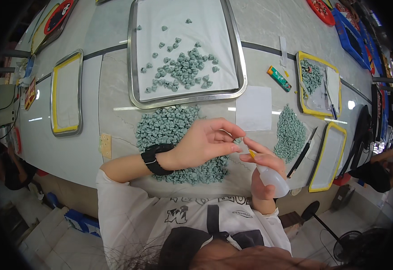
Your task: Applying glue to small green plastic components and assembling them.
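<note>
My left hand, with a black watch on its wrist, pinches a small grey-green piece between thumb and fingertips. Close beside it, my right hand is closed around a translucent white squeeze bottle. The bottle's yellow tip points toward the pinched piece. Under my left forearm spreads a large heap of grey-green pieces, partly hidden by hand and arm. Beyond it, a metal tray lined with white sheet carries many similar pieces, clustered and scattered.
A heap of smaller green pieces lies right, beside a black pen-like tool. Nearby are white paper, a green-orange box and yellow-edged trays. Another tray and a beige block sit left.
</note>
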Demonstrator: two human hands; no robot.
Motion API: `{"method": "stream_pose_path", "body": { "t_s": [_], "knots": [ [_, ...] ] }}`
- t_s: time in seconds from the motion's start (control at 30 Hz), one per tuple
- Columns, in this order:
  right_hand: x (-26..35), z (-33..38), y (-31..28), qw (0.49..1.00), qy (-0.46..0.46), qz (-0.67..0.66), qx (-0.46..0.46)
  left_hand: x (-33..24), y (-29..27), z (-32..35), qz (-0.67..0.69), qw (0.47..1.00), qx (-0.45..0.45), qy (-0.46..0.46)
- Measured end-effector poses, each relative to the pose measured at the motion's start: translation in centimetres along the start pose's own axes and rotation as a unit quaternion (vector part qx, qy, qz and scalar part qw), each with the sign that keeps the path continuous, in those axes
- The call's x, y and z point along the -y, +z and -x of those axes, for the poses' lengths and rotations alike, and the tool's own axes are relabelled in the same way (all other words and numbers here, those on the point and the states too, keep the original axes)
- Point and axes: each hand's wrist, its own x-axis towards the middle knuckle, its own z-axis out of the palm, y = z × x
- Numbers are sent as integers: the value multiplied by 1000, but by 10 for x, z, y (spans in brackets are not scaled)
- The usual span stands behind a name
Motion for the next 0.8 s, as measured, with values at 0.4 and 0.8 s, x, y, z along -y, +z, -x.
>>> {"method": "stream_pose_path", "body": {
  "t_s": [0.4, 0.8],
  "knots": [
    [-3, 6, 2, 997, 58, -37, -23, 9, 0, 0, 0, 1000, 7, 18],
    [-6, 5, 1, 999, 27, -34, -14, 7, 1, 0, 0, 1000, 15, 13]
  ]
}}
